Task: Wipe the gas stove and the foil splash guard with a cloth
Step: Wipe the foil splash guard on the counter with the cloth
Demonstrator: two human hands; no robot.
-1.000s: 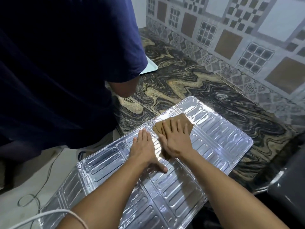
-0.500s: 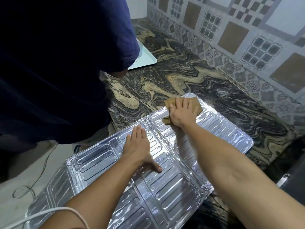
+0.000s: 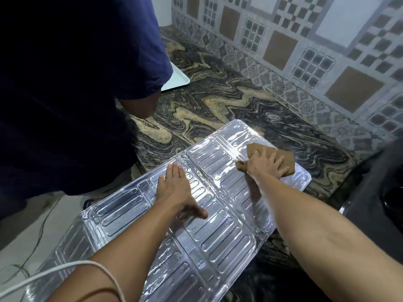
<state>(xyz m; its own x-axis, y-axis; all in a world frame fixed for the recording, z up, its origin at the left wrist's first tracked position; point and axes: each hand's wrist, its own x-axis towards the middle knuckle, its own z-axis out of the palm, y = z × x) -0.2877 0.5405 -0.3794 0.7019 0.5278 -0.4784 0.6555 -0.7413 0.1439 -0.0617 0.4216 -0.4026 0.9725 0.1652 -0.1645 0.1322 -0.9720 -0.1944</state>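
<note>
The silver foil splash guard [image 3: 220, 238] lies flat, unfolded, across the counter's front edge, its near-left part hanging over the floor. My left hand [image 3: 176, 190] rests flat on its middle panel, fingers spread, pinning it down. My right hand [image 3: 267, 165] presses a brown cloth [image 3: 285, 161] against the guard's far right panel, near its outer edge. A dark stove edge [image 3: 377, 205] shows at the right border.
Another person in a dark blue shirt [image 3: 72, 88] stands close on the left, an arm bent over the counter. A pale tray [image 3: 177, 80] lies behind them on the marbled counter [image 3: 229, 101]. Patterned wall tiles rise behind. A white cable [image 3: 54, 269] crosses my left forearm.
My right hand slid the cloth from the guard's middle toward the far corner, then rightward to the far right panel. My left hand stayed flat on the foil.
</note>
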